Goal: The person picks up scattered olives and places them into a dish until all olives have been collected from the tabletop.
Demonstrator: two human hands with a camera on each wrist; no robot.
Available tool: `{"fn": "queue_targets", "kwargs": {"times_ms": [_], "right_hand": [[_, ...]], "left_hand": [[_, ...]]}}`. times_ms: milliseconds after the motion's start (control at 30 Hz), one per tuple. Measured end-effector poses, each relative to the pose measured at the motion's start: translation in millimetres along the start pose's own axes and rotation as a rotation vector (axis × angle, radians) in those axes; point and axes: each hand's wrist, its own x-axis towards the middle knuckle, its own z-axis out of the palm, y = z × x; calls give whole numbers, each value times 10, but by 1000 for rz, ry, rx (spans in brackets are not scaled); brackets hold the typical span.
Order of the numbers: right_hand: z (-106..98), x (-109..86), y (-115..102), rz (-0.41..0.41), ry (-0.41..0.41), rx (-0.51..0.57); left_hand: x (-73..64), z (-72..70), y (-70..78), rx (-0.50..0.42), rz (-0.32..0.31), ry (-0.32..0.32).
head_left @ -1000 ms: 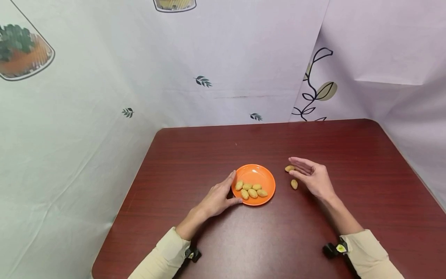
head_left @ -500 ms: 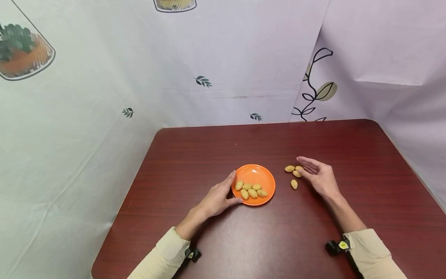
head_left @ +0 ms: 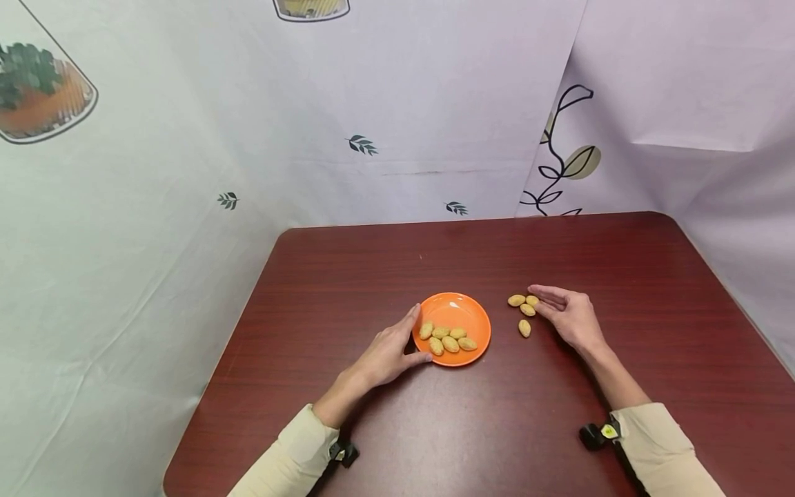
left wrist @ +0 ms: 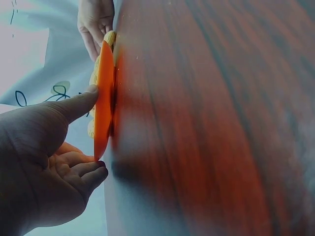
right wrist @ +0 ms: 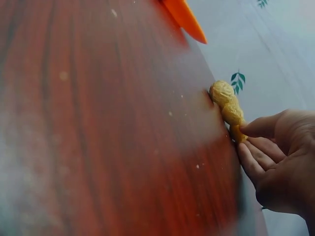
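Note:
In the head view my left hand holds an orange plate by its left side. The left wrist view shows the thumb on the rim and fingers at the edge. Several yellow-brown, wrinkled oval nuts lie in the plate's near half. To the right, my right hand has thumb and fingertips at a nut on the table, pinching it at the end of a small group. Loose nuts beside it include one at the left and one nearer to me.
A dark red wooden table carries everything, its back edge against white patterned sheets. Both wrists wear small black cameras below cream sleeves.
My right hand has drawn back right from over the loose nuts, uncovering more of them, then its fingers closed in on one. The left hand and plate have stayed put.

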Motion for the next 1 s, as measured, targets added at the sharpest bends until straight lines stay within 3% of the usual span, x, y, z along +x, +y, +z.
{"fn": "queue_targets", "kwargs": {"times_ms": [200,733,867,1000], "right_hand": [[3,17,-5,-6,10,-42],[23,32,-51,-67,126,-173],[76,19,-144,-93,145,-187],[167,-12,-290,-112,107,-153]], "left_hand": [[-3,2,-5,4,-2,-4],[-8,4,-1,8,-2,-6],[-2,13,-11,5,2,-3],[8,12,-19,6,7,0]]}}
